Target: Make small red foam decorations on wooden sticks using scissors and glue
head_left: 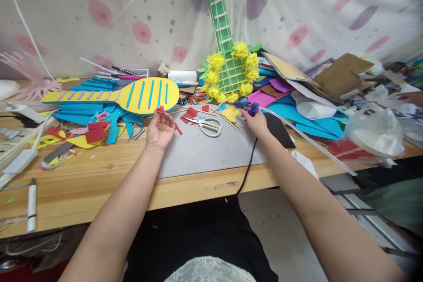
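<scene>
My left hand [161, 130], palm turned up, pinches a small piece of red paper [159, 109] between its fingertips. My right hand [255, 122] is wrapped round a blue-purple glue gun [251, 108]. A long whitish stick [307, 140] runs from behind the glue gun to the right, and a black cord [248, 169] hangs down below the hand. Scissors [210, 127] lie on the grey cutting mat [205, 154] between my hands, beside red paper scraps [189, 113]. A yellow paper guitar shape [142, 95] with blue strips lies just beyond my left hand.
A green paper guitar [220, 22] with yellow flowers leans on the patterned curtain [125, 4]. Blue sheets [310, 116] and cardboard [343, 75] are heaped at right, near a plastic bag [376, 130]. Coloured scraps [95, 134] and a marker [31, 205] lie at left.
</scene>
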Action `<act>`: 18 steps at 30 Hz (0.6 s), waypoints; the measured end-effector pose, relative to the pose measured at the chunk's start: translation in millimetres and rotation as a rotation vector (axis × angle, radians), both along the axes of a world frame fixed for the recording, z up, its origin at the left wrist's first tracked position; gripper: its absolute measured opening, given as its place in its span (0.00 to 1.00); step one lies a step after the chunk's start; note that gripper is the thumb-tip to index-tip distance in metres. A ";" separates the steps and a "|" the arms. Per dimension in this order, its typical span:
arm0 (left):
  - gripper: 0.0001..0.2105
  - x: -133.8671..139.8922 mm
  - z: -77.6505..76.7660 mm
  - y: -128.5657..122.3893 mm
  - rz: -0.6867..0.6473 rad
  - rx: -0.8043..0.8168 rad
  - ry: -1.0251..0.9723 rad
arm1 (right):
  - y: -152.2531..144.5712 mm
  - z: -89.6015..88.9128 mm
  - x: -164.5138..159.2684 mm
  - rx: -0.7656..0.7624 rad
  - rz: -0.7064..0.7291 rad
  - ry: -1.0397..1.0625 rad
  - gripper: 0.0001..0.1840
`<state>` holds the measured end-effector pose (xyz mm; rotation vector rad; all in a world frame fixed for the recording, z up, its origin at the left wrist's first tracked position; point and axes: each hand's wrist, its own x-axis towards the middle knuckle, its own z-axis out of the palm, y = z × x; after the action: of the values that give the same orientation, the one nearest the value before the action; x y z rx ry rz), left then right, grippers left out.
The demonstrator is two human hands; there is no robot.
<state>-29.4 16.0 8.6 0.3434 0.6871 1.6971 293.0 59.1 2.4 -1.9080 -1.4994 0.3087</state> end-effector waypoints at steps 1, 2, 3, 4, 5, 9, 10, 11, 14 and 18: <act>0.06 -0.1 -0.1 0.2 -0.018 0.005 -0.028 | -0.2 -4.7 1.2 -0.007 -0.004 0.005 0.29; 0.05 -0.1 -0.6 0.8 -0.039 0.006 -0.061 | -0.6 -8.2 1.3 -0.015 -0.009 0.016 0.29; 0.05 0.1 -1.3 1.7 -0.058 -0.002 -0.090 | -1.1 -10.5 0.7 -0.027 -0.017 0.028 0.28; 0.05 0.4 -2.4 2.8 -0.071 -0.019 -0.109 | -1.6 -11.8 0.0 -0.045 -0.025 0.029 0.28; 0.06 0.9 -3.6 4.0 -0.079 -0.046 -0.114 | -1.9 -12.1 -0.6 -0.064 -0.035 0.025 0.28; 0.04 5.7 -9.0 6.5 -0.058 -0.158 0.017 | -3.2 -9.8 -0.1 -0.088 -0.051 -0.007 0.28; 0.03 7.8 -9.8 6.0 -0.044 -0.160 0.078 | -4.4 -10.0 0.3 -0.071 -0.047 -0.008 0.29; 0.02 10.1 -10.1 5.1 -0.031 -0.152 0.140 | -6.4 -11.0 0.4 -0.038 -0.050 -0.002 0.30; 0.07 17.1 -9.2 1.0 0.004 -0.098 0.279 | -18.2 -18.7 -1.5 0.176 -0.106 0.002 0.30; 0.12 22.4 -8.5 -2.3 0.032 -0.082 0.359 | -42.4 -28.6 -10.1 0.453 -0.069 -0.174 0.22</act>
<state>-7.0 13.8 0.0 0.5902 1.0262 1.6478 283.0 16.7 -26.2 -1.6446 -1.4592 -0.2199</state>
